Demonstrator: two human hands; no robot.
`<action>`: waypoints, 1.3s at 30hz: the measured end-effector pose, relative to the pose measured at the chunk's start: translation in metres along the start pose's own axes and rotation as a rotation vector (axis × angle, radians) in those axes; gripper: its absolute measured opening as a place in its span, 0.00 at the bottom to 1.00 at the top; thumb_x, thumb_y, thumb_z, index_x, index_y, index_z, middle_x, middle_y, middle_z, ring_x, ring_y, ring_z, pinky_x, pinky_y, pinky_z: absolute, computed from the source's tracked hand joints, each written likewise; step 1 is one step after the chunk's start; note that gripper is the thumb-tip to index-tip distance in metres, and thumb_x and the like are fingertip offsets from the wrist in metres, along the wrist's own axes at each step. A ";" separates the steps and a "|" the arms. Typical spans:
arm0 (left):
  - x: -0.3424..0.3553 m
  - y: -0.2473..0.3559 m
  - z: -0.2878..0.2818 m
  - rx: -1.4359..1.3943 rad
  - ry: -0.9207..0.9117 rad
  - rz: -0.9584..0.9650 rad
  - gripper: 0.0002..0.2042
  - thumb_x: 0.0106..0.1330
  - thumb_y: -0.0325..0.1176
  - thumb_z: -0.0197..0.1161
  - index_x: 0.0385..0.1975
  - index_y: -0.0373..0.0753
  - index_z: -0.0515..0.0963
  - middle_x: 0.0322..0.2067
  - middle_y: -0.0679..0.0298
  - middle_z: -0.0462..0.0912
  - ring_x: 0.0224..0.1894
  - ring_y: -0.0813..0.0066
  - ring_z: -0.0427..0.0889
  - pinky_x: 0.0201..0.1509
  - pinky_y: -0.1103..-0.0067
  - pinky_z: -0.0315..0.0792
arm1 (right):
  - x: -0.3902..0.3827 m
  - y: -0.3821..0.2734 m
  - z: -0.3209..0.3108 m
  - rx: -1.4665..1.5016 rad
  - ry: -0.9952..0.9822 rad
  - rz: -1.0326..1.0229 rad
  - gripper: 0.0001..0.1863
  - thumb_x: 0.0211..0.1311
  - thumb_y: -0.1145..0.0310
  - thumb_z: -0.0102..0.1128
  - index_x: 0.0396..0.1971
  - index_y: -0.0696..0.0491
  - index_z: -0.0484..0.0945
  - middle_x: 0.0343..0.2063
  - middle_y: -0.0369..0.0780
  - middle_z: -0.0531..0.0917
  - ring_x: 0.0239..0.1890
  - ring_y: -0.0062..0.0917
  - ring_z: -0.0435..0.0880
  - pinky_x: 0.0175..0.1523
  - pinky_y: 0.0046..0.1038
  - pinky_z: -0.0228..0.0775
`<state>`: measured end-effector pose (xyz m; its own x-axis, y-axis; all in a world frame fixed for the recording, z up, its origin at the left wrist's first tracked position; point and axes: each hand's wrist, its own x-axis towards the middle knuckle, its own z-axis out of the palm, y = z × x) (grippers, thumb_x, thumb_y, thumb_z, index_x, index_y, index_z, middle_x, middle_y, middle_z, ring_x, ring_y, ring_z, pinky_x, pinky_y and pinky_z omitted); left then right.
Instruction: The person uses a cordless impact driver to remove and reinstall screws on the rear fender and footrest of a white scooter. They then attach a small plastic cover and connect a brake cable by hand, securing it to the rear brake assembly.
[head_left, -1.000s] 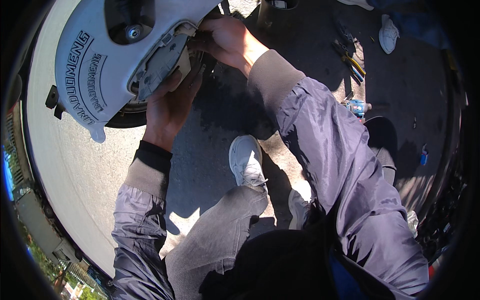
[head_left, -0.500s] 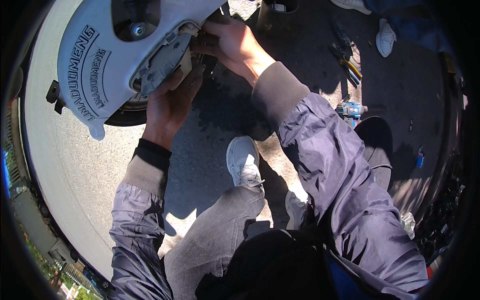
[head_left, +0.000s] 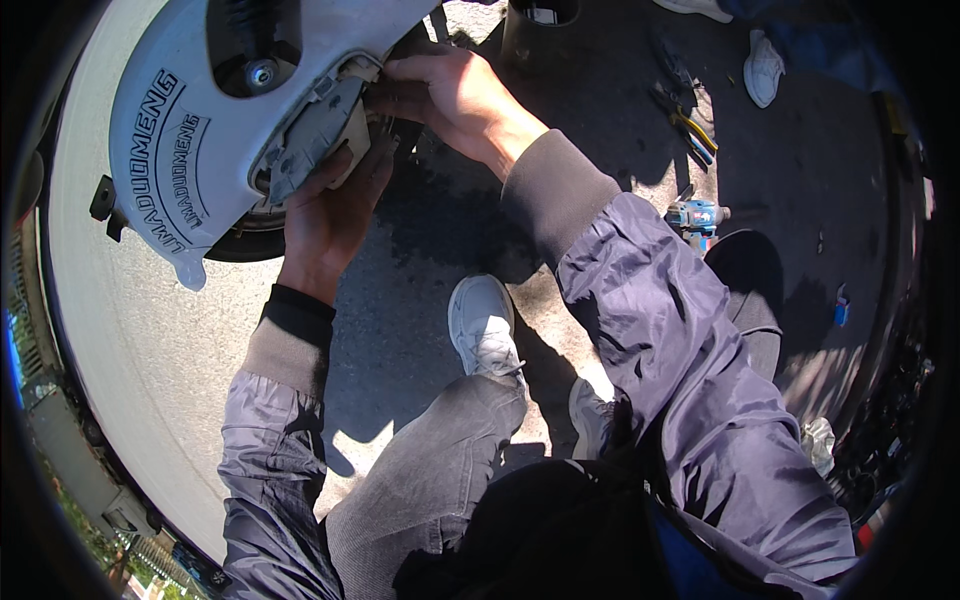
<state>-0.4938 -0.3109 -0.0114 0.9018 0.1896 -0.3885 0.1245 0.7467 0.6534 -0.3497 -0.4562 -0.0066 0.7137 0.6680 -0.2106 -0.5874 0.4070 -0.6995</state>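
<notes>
A glossy white panel [head_left: 215, 130] of a vehicle, with dark lettering and a rounded edge, fills the upper left. In the opening along its right side sits a grey plastic part [head_left: 312, 148], shaped like a lamp housing, with a pale beige section. My left hand [head_left: 325, 225] grips this part from below, thumb and fingers wrapped around its near end. At the part's far end, my right hand [head_left: 455, 100] has its fingers curled in by the panel's edge. Their tips are hidden, and I cannot make out what they pinch.
A bolt head [head_left: 261, 75] shows in the panel's dark recess, and a tyre [head_left: 245, 245] lies beneath. Pliers [head_left: 690, 130] and a blue power tool [head_left: 697, 217] rest on the ground to the right. A dark bucket-like container [head_left: 540, 30] and another person's shoe [head_left: 765, 70] are farther off.
The view has shifted slightly, so the panel and both hands appear a little farther left. Both hands stay at the same grey part, their grip nearly unchanged.
</notes>
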 end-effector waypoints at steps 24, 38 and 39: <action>0.006 -0.006 -0.007 -0.039 0.015 0.016 0.28 0.67 0.27 0.66 0.67 0.42 0.67 0.67 0.59 0.68 0.72 0.50 0.64 0.77 0.55 0.57 | 0.006 0.016 0.019 0.322 -0.067 0.068 0.18 0.69 0.76 0.60 0.57 0.62 0.74 0.52 0.46 0.82 0.55 0.35 0.81 0.67 0.40 0.69; 0.004 -0.004 -0.006 -0.067 0.009 0.002 0.28 0.66 0.25 0.64 0.67 0.41 0.67 0.65 0.59 0.72 0.73 0.57 0.64 0.76 0.59 0.56 | 0.002 0.010 0.017 0.167 -0.006 0.026 0.15 0.63 0.79 0.65 0.49 0.66 0.79 0.44 0.47 0.86 0.45 0.34 0.88 0.54 0.34 0.82; 0.004 -0.005 -0.006 -0.070 0.008 -0.004 0.28 0.66 0.25 0.63 0.67 0.41 0.67 0.65 0.59 0.72 0.72 0.57 0.64 0.76 0.59 0.57 | 0.002 0.011 0.019 0.164 0.004 0.011 0.15 0.63 0.79 0.65 0.48 0.66 0.80 0.43 0.47 0.86 0.45 0.34 0.88 0.54 0.34 0.82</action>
<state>-0.4934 -0.3097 -0.0198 0.8982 0.1912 -0.3959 0.0985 0.7901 0.6050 -0.3620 -0.4385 -0.0018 0.7084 0.6704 -0.2207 -0.6491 0.4961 -0.5766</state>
